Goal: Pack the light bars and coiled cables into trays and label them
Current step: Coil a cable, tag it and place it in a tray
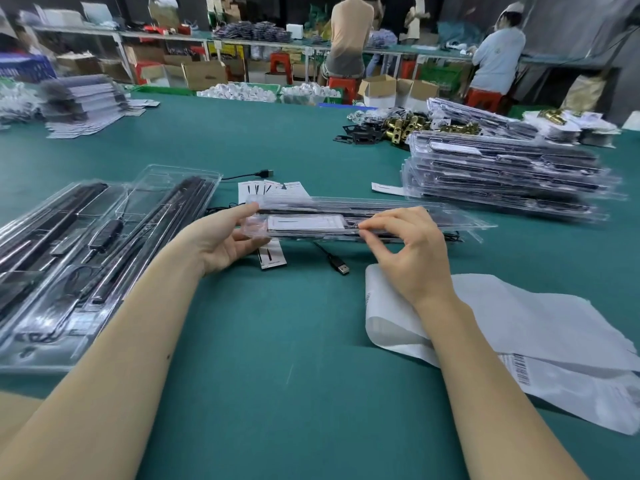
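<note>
Centrally, clear tray [363,216] held lengthwise above green table [242,341], blurred. Left end gripped by left hand [221,240], thumb on top, fingers curled beneath. Near edge pinched by right hand [405,251] between thumb and forefinger, beside white label [304,223] on tray. USB plug [341,268] lying on table under tray. Open trays with black light bars [86,244] at 9 o'clock. Stack of packed trays [505,174] at 2 o'clock. White bags [502,323] at 4 o'clock, under right forearm.
</note>
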The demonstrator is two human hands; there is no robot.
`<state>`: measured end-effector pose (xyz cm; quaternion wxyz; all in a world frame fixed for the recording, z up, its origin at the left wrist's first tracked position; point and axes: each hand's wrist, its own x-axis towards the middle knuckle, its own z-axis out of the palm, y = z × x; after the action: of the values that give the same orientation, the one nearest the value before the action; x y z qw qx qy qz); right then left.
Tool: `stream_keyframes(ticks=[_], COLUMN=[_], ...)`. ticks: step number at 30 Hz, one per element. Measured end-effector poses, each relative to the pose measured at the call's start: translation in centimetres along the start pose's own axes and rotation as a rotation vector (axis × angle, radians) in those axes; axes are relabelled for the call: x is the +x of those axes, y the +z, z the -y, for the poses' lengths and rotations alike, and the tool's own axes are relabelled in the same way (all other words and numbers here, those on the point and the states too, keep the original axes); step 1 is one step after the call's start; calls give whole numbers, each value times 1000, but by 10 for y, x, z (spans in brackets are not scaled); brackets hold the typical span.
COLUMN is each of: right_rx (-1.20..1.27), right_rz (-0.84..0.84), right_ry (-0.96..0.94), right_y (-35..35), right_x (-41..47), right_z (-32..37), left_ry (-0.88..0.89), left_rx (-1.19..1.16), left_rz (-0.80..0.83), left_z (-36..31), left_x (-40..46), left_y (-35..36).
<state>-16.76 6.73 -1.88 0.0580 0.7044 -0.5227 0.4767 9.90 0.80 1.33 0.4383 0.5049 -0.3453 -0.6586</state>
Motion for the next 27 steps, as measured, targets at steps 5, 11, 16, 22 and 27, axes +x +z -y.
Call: stream_keyframes(ticks=[5,11,16,22,27], right_rx=[-143,-218,-135,-128,-95], right_rz=[103,184,103,94,99], right_ry=[88,202,199,129,101], right_y=[-11,-10,2,12,15], right_x=[-3,-5,-5,-7,-6], right_z=[-9,-16,-5,4,5], left_ry=[-11,11,-22,43,56], left_rx=[2,-91,-395,-304,-318], left_rz=[-44,-46,291,122,123], left_z=[-2,-8,-5,14,35], left_x=[3,2,-9,-10,-4], left_y=[-5,-12,-5,50,77])
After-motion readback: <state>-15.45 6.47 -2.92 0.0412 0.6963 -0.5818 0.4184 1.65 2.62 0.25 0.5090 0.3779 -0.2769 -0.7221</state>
